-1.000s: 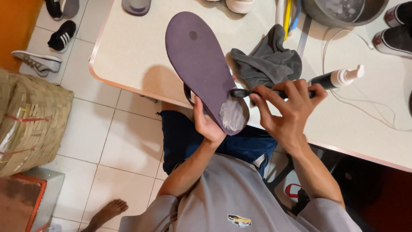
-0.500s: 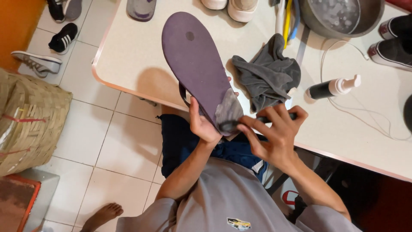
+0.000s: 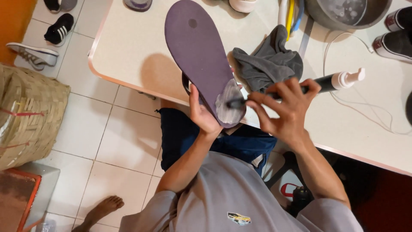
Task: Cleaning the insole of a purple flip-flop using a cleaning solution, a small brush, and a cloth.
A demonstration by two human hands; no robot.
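Foam clung in a grey-white patch to the heel end of the long, flat purple rubber sandal (image 3: 201,56), which I held sole-up over the edge of the cream table (image 3: 128,47). My left hand (image 3: 204,116) cupped that heel end from below, thumb lying up along its edge and fingers hidden underneath, so I could not tell how they lay. My right hand (image 3: 285,109) pinched the dark handle of a small brush (image 3: 234,103), its head resting on the suds, the other fingers fanned loosely. The sandal looked light and bendy to me, and slick where it was wet; the dry middle or the strap beneath seemed the surer place to grip.

Just past my right hand lay a crumpled grey cloth (image 3: 270,62) and a dark pump bottle with a white nozzle (image 3: 339,80) on its side, no label legible. Farther off stood a grey metal basin (image 3: 347,13) holding soapy water. On the white tiled floor (image 3: 81,129) to my left sat a woven straw basket (image 3: 25,116), tied with red cord.
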